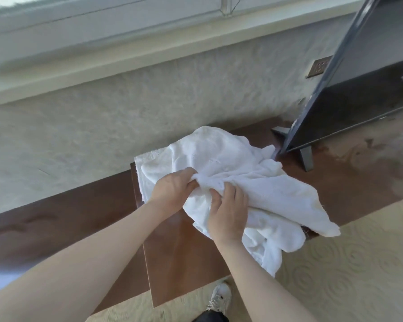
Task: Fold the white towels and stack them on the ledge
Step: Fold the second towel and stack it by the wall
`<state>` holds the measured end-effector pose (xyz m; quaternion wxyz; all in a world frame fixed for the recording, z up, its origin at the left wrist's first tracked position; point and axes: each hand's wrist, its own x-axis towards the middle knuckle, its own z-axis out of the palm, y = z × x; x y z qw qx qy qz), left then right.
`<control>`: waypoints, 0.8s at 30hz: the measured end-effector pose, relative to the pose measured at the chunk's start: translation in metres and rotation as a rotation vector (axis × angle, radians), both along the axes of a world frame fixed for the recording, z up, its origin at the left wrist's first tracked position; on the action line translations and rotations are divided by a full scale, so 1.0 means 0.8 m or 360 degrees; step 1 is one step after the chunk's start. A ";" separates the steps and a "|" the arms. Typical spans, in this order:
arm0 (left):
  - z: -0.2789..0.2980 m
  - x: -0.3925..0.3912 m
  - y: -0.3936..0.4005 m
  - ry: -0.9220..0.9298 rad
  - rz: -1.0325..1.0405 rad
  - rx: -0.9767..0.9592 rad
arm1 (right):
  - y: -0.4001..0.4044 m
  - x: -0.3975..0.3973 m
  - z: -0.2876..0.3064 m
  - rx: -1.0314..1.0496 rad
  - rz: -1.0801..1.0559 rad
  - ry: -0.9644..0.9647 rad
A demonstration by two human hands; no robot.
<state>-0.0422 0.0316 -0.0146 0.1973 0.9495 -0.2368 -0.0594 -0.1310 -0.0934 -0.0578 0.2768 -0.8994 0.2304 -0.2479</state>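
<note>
We see a crumpled heap of white towels [230, 180] on the brown wooden ledge [179, 247], just left of the dark television [349, 89] standing there. Our left hand [172, 191] and right hand [228, 219] sit side by side on the heap's near edge, fingers curled into the cloth, pinching a fold.

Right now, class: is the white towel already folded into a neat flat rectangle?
No: the white towel lies crumpled while the left hand and right hand grip its bunched cloth.
</note>
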 end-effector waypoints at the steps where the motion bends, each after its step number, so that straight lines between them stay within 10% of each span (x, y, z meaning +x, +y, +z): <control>1: 0.010 0.001 0.001 -0.0023 -0.0022 -0.0008 | 0.003 0.001 0.011 0.0063 -0.0013 -0.0016; 24: 0.038 -0.162 0.554 -0.0118 0.0265 0.0409 | 0.418 -0.063 0.070 -0.0681 0.1183 -0.0246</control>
